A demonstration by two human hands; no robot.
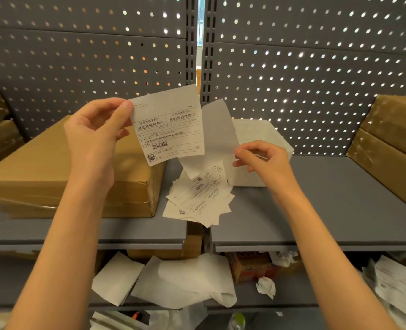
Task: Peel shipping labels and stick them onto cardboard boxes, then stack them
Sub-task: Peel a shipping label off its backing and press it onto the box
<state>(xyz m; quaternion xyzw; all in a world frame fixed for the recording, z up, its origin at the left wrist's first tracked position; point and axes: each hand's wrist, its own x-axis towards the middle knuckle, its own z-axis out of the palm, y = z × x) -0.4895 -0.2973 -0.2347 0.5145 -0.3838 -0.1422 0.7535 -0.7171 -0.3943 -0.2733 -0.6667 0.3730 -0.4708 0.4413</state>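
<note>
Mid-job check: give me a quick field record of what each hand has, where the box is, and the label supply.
left hand: pinches the printed label at its top left corner
right hand: pinches the blank backing sheet, nearly peeled away
cardboard box: on the shelf, left of the labels, top bare
label pile: loose on the shelf, mid-front
white bin: behind the right hand
step: label not yet stuck

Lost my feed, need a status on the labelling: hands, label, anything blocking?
Left hand pinches printed label. Right hand pinches backing strip, peeled apart. Cardboard box top bare, nothing blocking.
</note>
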